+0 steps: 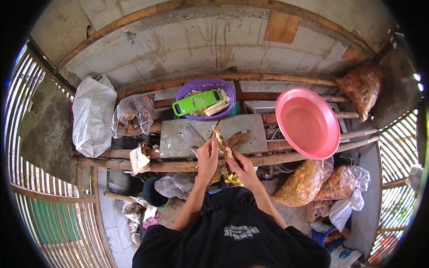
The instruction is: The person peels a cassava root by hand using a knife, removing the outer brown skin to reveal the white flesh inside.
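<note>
Both my hands hold a long, partly peeled cassava root [220, 139] over the near edge of a grey slab [170, 142]. My left hand [207, 156] is closed around its left side. The fingers of my right hand [242, 168] are closed on its lower part, with brown skin hanging by them. Behind it on the slab lies a brown-skinned root [235, 139]. A wide-bladed knife [192, 135] rests to the left, its handle partly hidden by my left hand. Beyond the slab, a purple basket [179, 94] holds pale peeled pieces and a green slicer [196, 102].
A pink basin [308, 125] stands on the bamboo slats at right. Left are a bag of brown roots [133, 115] and a white sack [92, 115]. Bags of orange snacks [298, 182] sit low at right; a dark bucket [154, 192] stands low at left.
</note>
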Tool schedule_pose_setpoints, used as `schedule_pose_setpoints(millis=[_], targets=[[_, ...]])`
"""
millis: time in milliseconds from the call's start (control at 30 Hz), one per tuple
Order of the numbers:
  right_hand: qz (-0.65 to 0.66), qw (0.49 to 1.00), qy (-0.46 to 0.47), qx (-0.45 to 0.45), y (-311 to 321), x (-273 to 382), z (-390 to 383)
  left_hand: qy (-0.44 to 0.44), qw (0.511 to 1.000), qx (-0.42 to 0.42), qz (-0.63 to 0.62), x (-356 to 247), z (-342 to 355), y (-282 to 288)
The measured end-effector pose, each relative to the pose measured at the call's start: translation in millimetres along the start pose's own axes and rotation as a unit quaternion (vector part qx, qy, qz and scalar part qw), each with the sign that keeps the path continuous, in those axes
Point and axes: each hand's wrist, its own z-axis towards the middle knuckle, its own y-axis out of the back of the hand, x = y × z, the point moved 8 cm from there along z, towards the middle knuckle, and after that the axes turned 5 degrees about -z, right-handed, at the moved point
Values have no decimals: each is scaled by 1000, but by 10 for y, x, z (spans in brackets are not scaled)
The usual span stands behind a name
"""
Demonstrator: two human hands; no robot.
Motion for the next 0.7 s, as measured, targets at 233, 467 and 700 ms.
schedule_pose_setpoints(millis=[233,467,700], targets=[[-324,928,112,-145,45,415,18,-118,985,-63,109,-385,-67,35],[-413,874,211,-145,-67,474,34,-124,984,-64,113,-368,-69,38],[-159,979,104,-77,-13,184,85,-83,989,-68,98,-378,-112,67]])
